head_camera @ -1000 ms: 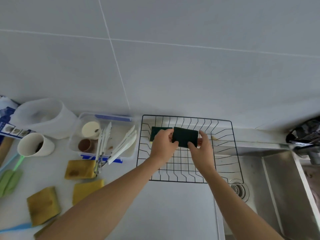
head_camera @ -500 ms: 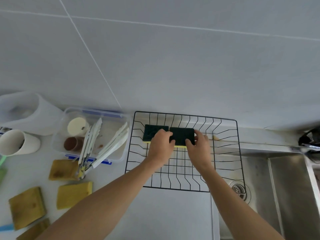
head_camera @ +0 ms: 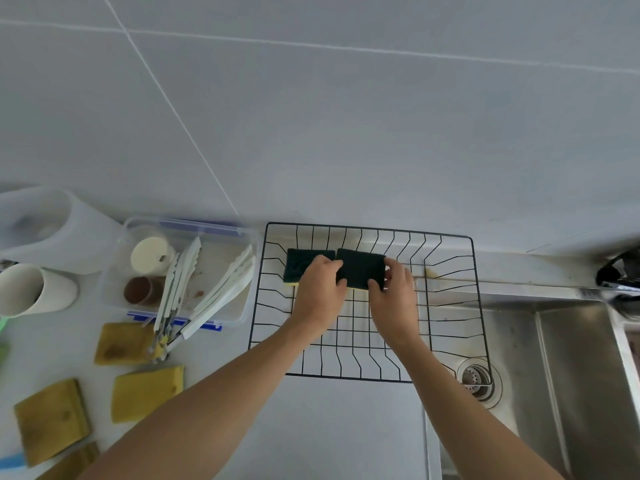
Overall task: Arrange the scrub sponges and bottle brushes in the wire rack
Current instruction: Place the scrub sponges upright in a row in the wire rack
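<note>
A black wire rack [head_camera: 479, 306] stands on the counter against the wall. Two dark green scrub sponges with yellow undersides lie side by side at its back. My left hand [head_camera: 320, 292] rests on the near edge of the left sponge [head_camera: 298, 263] and touches the right sponge [head_camera: 360, 268]. My right hand [head_camera: 394, 296] grips the right sponge at its right end. Several yellow sponges lie on the counter at the left, one [head_camera: 147, 391] nearest the rack, another [head_camera: 121, 342] by the box, a third [head_camera: 52, 419] lower left.
A clear plastic box [head_camera: 242, 271] left of the rack holds white tongs [head_camera: 221, 294] and two small cups. A white mug [head_camera: 34, 289] and a white jug [head_camera: 52, 226] stand further left. A steel sink [head_camera: 571, 375] with a drain [head_camera: 478, 377] lies at the right.
The right sponge has come down from a raised, tilted hold to lie flat beside the left sponge. Both hands stayed on it. The camera shifted slightly.
</note>
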